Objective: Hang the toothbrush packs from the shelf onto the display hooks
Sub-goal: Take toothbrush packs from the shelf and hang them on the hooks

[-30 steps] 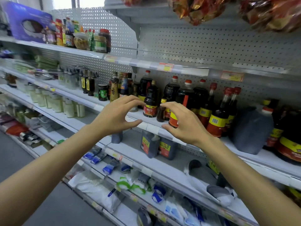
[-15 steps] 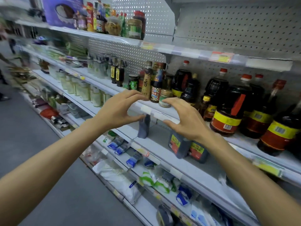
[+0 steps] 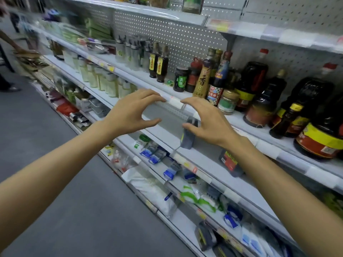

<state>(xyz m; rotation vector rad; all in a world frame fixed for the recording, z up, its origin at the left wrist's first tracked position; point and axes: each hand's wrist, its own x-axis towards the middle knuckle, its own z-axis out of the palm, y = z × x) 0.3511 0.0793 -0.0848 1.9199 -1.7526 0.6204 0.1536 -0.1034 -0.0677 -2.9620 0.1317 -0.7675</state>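
Searching a sauce aisle, left hand [image 3: 130, 113] and right hand [image 3: 206, 121] hover empty, fingers loosely curved, before the shelf [image 3: 174, 103].
No toothbrush packs or hooks visible; finding them likely comes first.

two bare hands seen, left hand [image 3: 130, 113] and right hand [image 3: 206, 121], two small yellow-labelled dark bottles [image 3: 157, 64] counted side by side, one green-labelled black jar [image 3: 180, 81], sauce bottles further right too crowded to count
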